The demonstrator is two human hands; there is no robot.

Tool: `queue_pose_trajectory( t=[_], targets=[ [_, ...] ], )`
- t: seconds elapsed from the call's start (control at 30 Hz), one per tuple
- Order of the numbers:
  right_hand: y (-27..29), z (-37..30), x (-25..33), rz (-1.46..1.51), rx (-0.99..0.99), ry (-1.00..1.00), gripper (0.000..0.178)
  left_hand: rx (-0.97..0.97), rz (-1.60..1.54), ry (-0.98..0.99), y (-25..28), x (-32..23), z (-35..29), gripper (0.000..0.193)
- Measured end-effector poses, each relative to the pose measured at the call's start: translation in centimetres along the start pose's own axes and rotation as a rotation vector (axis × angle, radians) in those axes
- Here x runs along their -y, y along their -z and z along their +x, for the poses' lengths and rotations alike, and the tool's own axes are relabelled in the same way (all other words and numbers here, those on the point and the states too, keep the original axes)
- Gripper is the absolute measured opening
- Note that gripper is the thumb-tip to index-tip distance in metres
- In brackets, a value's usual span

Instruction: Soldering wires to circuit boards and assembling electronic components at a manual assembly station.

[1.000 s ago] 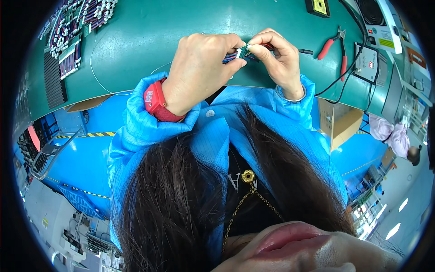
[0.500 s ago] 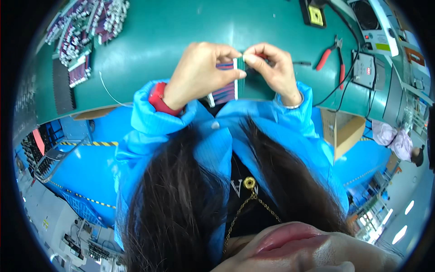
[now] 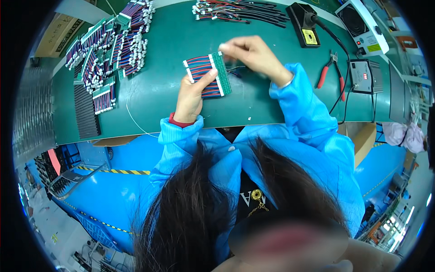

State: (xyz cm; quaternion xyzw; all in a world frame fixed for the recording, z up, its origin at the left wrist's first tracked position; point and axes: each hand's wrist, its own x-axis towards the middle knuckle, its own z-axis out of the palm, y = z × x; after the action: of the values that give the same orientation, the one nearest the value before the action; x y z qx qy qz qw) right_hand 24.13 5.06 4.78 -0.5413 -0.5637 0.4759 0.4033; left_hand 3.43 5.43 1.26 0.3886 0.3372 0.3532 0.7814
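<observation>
Flat bundle of red-blue wires on green strip (image 3: 207,75), earlier raised near chest, now lies mid-bench under left hand (image 3: 190,97) thumb; right hand (image 3: 253,56) fingertips pinch its far end

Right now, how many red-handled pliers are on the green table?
1. The red-handled pliers lie on the green table to the person's right, beside the grey box with red digits. Others may be hidden.

Left hand (image 3: 190,97) gripping, thumb extended; right hand (image 3: 251,56) pinching, fingers curled.
</observation>
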Motion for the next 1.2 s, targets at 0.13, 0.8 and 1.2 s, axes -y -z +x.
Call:
queue_pose_trajectory(
  t=[0.13,0.8,1.2],
  targets=[
    [5.2,6.1,-4.6,-1.086,-0.559,0.484,0.02,-0.074,-0.108,-0.012,0.7,-0.4,0.2,0.022],
    [9.9,13.2,-4.2,-1.335,-0.37,0.251,0.013,0.12,0.202,-0.002,5.4,0.5,1.9,0.023],
    [12.2,11.7,-4.0,-1.256,-0.384,0.279,0.021,-0.021,-0.076,-0.084,0.7,0.5,0.1,0.025]
  ],
)
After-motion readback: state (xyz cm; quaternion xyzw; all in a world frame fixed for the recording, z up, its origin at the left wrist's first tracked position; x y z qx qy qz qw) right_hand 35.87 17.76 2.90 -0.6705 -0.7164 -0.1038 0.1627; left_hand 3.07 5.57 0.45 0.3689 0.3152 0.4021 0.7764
